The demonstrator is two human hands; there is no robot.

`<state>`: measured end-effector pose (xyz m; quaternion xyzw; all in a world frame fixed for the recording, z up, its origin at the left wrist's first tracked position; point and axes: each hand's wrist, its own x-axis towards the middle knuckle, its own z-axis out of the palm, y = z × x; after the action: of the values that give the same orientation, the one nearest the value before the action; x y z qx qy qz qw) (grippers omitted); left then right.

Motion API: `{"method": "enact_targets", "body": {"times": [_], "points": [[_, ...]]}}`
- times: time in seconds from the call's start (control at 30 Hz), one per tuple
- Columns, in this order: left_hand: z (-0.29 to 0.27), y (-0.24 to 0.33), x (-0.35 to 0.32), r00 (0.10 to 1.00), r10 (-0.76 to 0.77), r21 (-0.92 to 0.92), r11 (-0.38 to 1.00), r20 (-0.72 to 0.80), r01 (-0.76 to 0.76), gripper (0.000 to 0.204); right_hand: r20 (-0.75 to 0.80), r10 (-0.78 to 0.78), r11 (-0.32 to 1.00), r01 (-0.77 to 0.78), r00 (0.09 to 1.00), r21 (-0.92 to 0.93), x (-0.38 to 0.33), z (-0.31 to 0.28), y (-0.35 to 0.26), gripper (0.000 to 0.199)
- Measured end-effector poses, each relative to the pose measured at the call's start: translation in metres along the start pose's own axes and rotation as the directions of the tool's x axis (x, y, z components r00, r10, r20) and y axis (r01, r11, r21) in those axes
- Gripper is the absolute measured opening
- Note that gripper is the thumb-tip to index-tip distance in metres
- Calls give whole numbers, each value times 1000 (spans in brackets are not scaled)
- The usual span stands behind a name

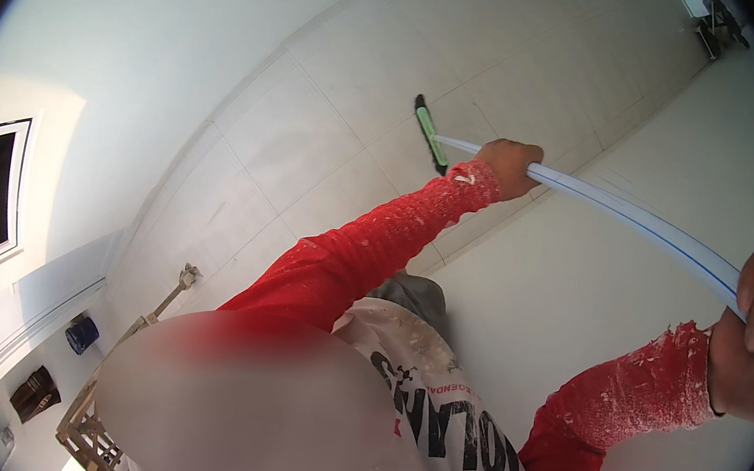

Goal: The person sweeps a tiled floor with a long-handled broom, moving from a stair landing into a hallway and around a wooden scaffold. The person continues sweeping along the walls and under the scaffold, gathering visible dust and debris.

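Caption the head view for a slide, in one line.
Both hands, left hand and right hand, grip a long white pole tipped with a green brush head against a white surface.

Paint-flecked red long sleeves (366, 244), spattered white shirt (456, 434) with black lettering

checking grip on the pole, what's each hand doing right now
Left hand: closed around the long white pole.
Right hand: closed around the same pole, near its end.

White ceiling (314, 134) scored into large panels, green-headed tool (429, 134) pressed flat against it
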<state>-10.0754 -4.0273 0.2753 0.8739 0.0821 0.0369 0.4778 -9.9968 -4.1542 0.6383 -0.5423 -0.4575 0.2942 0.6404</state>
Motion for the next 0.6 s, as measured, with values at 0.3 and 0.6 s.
{"method": "enact_targets", "body": {"times": [0.3, 0.6], "points": [[-150, -254, -295, 457, -868, 356, 371, -195, 858, 27, -113, 472, 812, -382, 874, 441, -23, 211, 306, 24], [-89, -208, 29, 956, -258, -42, 963, 139, 266, 23, -493, 152, 960, -246, 857, -131, 116, 88, 131, 39]]}}
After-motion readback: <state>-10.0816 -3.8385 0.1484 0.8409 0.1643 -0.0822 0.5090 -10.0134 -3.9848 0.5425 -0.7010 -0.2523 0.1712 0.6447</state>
